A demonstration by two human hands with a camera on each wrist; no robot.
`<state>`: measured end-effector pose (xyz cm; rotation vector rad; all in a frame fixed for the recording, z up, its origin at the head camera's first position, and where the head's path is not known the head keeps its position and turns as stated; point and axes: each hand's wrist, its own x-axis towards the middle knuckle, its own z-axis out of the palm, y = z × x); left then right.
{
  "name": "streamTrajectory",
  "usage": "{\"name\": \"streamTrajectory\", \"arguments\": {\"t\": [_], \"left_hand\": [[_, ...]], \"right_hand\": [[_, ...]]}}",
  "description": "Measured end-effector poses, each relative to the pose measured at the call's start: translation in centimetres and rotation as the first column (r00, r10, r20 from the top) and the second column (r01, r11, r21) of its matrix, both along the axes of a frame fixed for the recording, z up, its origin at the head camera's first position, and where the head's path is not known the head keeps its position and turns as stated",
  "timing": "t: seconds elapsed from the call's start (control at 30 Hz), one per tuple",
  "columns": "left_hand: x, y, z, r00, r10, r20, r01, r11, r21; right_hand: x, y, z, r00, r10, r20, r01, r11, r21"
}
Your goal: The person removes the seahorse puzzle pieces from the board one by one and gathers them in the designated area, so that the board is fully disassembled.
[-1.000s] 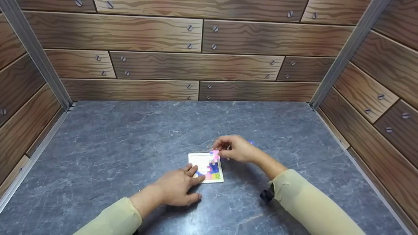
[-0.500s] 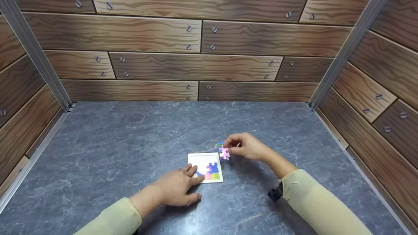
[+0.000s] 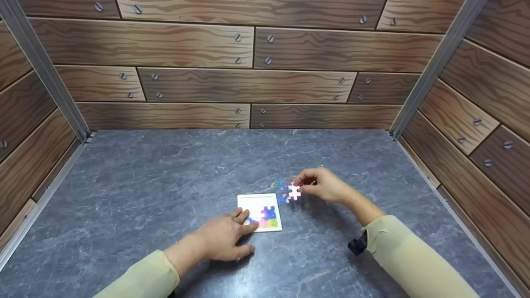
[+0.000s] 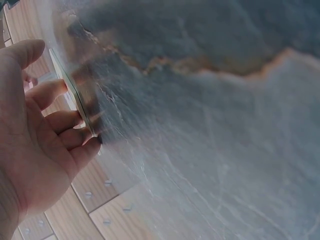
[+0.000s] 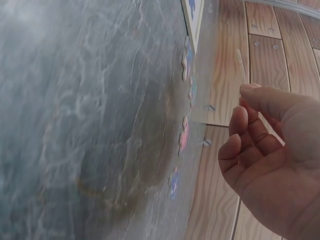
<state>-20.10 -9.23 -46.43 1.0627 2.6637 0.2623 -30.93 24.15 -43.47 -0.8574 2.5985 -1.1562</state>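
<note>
My right hand [image 3: 325,184] pinches a pink jigsaw piece [image 3: 294,191] between thumb and fingers, raised to the right of a white puzzle tray [image 3: 257,203]. The right wrist view shows that jigsaw piece [image 5: 241,65] edge-on, above the tabletop. Spread fingers of my left hand [image 3: 219,238] rest on the tray's lower left part and hide some of it. In the left wrist view they touch the tray's edge [image 4: 75,95]. Fitted pieces, among them a blue piece [image 3: 269,212], fill the tray's lower right; its upper part is bare white.
Several loose pieces lie to the right of the tray, including a blue and green one [image 3: 280,182], and a pink one [image 5: 184,135] and a blue one [image 5: 173,183] in the right wrist view. Wood-patterned walls [image 3: 198,85] enclose the grey marbled table [image 3: 165,174].
My right hand has moved right with the pink jigsaw piece, from over the tray's upper right corner to beyond its right side, uncovering loose pieces. The left hand stays on the tray.
</note>
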Motion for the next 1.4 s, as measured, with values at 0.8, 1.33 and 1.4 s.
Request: {"name": "streamTrajectory", "arguments": {"t": [0.8,1.33,1.4], "left_hand": [[0.1,0.0,0.0,1.0,0.004,-0.007,-0.004,1.0,-0.002],[0.1,-0.1,0.0,1.0,0.0,-0.012,0.001,1.0,0.012],[0.1,-0.1,0.0,1.0,-0.001,-0.013,0.001,1.0,0.011]], "right_hand": [[-0.3,2.3,-1.5,0.999,-0.046,-0.014,0.046,0.999,0.009],[-0.5,2.3,-2.5,0.999,-0.05,-0.004,0.05,0.999,0.006],[-0.4,2.2,-2.6,0.998,-0.055,0.001,0.055,0.998,0.012]]}}
